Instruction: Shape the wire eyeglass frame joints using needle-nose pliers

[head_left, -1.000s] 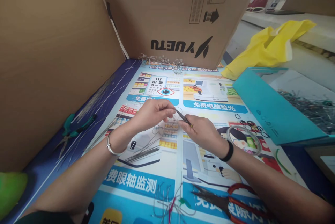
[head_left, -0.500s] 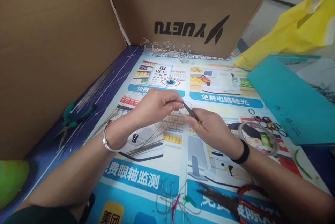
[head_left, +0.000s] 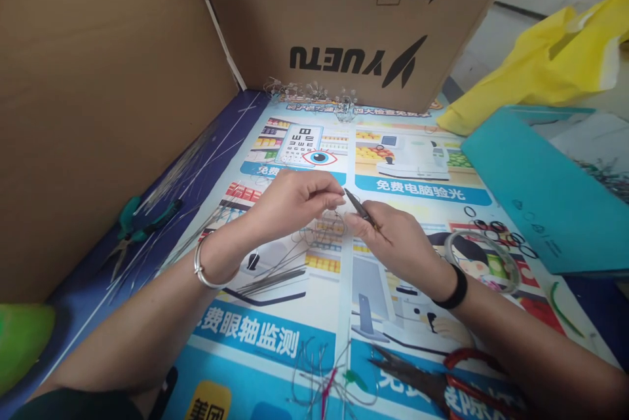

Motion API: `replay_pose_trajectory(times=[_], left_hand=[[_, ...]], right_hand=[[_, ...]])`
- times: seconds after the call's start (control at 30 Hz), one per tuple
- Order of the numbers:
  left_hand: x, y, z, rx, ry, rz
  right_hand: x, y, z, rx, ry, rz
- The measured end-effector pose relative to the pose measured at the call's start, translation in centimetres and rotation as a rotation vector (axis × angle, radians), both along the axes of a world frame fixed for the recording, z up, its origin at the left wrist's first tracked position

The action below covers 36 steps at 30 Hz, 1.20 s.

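Over the middle of the printed sheet, my left hand (head_left: 299, 200) pinches thin wire between thumb and forefinger. My right hand (head_left: 390, 230) is closed around a slim dark pointed tool (head_left: 361, 209), whose tip points up and left, close beside my left fingertips. Loops of thin wire (head_left: 327, 230) hang below the fingers. Several straight wires (head_left: 275, 276) lie on the sheet under my left wrist. How the wire meets the tool's tip is too small to tell.
Red-handled scissors (head_left: 432, 381) and tangled wire (head_left: 324, 381) lie at the front. Green-handled pliers (head_left: 135, 230) rest at left. Cardboard (head_left: 344, 7) stands behind. At right are black rings (head_left: 496, 227), a tape roll (head_left: 514, 272) and a teal box (head_left: 550, 204).
The view has shifted slightly. The tool's tip now shows a little apart from my left fingertips; both hands otherwise keep nearly the same pose.
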<state>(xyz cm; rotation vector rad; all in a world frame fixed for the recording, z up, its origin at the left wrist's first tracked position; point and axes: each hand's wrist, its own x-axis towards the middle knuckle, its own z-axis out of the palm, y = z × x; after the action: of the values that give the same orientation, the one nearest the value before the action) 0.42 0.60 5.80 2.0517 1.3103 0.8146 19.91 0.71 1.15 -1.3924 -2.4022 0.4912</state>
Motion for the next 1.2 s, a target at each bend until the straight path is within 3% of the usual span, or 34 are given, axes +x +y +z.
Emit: replay_pose_trajectory(times=[0.3,0.43,0.53,0.63,0.73,0.83,0.97,1.2], left_hand=[[-0.2,0.0,0.4,-0.092,-0.088,-0.046],[-2.1,1.3,0.6,-0.089,-0.23,0.054],[-3.7,3.1,-0.9,-0.11,-0.309,0.134],[-4.4,4.6,-3.4,-0.153,-0.384,0.128],[-4.2,5.1,-5.5,-0.084,-0.451,0.137],[-3.8,4.6,-6.4,0.049,-0.347,0.124],[-3.7,3.8,-6.4,0.205,-0.153,0.059],[-3.3,3.6,-7.1,0.258,-0.039,0.015]], right_hand=[[0.0,0.1,0.4,-0.018,-0.026,0.013],[0.1,0.5,0.2,0.001,-0.051,-0.011],[0.2,0.9,-0.3,0.076,-0.13,-0.025],[0.4,1.4,-0.9,0.179,-0.212,-0.034],[0.5,1.9,-1.4,0.256,-0.283,-0.028],[0.5,2.5,-1.7,0.332,-0.338,-0.007],[0.1,3.0,-2.0,0.415,-0.377,0.03],[-0.2,3.7,-2.5,0.483,-0.405,0.071]])
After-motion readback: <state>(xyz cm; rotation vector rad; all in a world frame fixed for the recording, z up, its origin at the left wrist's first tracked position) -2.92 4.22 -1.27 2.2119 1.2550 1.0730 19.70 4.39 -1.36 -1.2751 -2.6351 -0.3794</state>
